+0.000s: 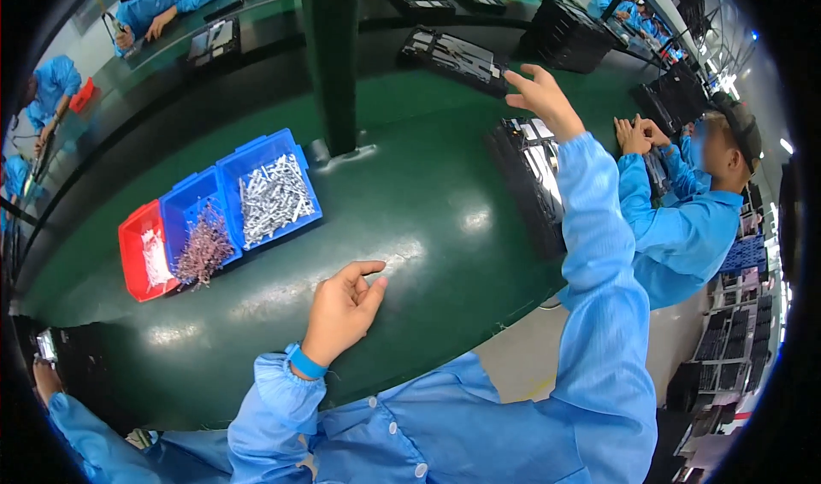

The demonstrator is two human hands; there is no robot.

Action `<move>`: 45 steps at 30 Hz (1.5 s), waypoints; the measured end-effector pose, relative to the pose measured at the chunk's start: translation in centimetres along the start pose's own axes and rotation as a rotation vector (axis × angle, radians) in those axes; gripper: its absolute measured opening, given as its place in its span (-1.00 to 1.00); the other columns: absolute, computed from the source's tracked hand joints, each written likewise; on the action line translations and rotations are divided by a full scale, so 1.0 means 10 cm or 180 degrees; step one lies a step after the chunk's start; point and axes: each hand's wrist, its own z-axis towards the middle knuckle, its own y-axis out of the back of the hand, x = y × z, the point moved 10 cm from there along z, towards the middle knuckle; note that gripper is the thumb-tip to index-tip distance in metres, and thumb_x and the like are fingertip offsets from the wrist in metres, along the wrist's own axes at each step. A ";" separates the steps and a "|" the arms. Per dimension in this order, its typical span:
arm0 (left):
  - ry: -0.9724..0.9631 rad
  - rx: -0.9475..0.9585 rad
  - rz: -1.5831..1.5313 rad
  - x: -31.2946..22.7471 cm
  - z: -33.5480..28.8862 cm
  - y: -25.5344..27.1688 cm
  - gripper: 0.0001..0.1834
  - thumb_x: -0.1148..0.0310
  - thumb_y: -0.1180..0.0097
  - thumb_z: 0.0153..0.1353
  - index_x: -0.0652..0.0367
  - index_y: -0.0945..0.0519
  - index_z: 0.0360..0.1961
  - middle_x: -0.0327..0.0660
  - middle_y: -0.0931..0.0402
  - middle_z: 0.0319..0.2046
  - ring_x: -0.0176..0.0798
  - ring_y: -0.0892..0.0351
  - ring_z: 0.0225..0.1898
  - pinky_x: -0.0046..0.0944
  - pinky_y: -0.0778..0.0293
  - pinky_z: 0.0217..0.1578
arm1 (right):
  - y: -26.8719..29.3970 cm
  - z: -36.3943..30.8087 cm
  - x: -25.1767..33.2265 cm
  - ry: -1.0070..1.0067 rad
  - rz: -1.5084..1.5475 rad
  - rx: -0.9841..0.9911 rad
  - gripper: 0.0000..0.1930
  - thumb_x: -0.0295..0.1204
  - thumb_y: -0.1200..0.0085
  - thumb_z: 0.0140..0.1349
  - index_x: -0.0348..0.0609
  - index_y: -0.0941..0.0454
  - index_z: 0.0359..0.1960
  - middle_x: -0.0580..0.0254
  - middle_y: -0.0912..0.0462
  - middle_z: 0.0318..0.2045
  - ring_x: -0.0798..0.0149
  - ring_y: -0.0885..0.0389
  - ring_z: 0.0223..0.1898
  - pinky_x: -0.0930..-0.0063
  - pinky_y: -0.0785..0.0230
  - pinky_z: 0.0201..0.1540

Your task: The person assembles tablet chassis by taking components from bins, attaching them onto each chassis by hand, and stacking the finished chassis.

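My right hand [545,102] reaches far across the green bench, fingers spread and holding nothing I can see. Its fingertips are at the near corner of a black tray [455,56] with grey and silver parts in it; whether they touch I cannot tell. Below that hand, partly behind my sleeve, lies a stack of black trays [532,189] with white and silver parts on top. My left hand [340,310], with a blue wristband [305,363], hovers over or rests on the bench near me. Its fingers are loosely bent, thumb and forefinger apart, with nothing between them.
Left of centre stand a blue bin [315,195] of silver cylindrical parts, a blue bin [178,195] of thin pinkish parts and a red bin [130,253] of white pieces. A dark green post [332,65] rises behind them. A co-worker [684,227] sits at right.
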 end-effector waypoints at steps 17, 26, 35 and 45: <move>0.0163 0.0026 -0.0228 -0.01 -0.01 -0.01 -0.77 0.41 -0.19 0.29 0.31 -0.64 -0.09 -0.40 -0.34 -0.74 -0.55 -0.33 -0.74 -0.40 -0.22 -0.69 | -1.13 0.77 -0.61 -0.1846 0.2572 -0.0183 -0.74 -0.36 -0.29 0.10 -0.05 -0.41 -0.31 0.31 -0.35 -0.56 0.39 -0.20 -0.72 0.58 -0.04 -0.74; 0.0094 -0.0148 -0.0091 0.15 -0.09 0.13 -0.78 0.41 -0.19 0.29 0.29 -0.64 -0.09 -0.37 -0.31 -0.74 -0.53 -0.31 -0.72 -0.39 -0.22 -0.66 | -1.93 -0.78 0.04 -0.1254 0.3438 0.0625 -0.65 -0.26 -0.27 0.10 0.07 -0.25 -0.51 0.50 -0.02 -0.68 0.50 0.00 -0.77 0.53 0.21 -0.71; -0.1206 -0.1350 0.1078 -0.39 -0.38 0.68 -0.84 0.53 -0.30 0.15 0.23 -0.71 -0.21 -0.30 -0.37 -0.65 -0.48 -0.32 -0.65 -0.40 -0.23 -0.63 | -2.06 -2.79 -0.36 -0.1727 0.3628 0.1322 -0.64 0.03 0.02 0.41 0.00 -0.43 -0.28 0.39 -0.28 -0.62 0.37 -0.27 -0.64 0.45 -0.07 -0.55; -0.1312 -0.2829 0.3202 -0.62 -0.84 1.75 -0.66 0.52 -0.41 0.01 0.16 -0.68 -0.12 -0.24 -0.34 -0.45 -0.30 -0.36 -0.44 -0.30 -0.33 -0.45 | -1.86 -4.51 -0.57 -0.2534 0.3993 0.3363 -0.57 -0.06 0.19 0.47 -0.21 -0.52 -0.09 0.13 -0.57 -0.42 0.28 -0.46 -0.53 0.46 -0.25 -0.46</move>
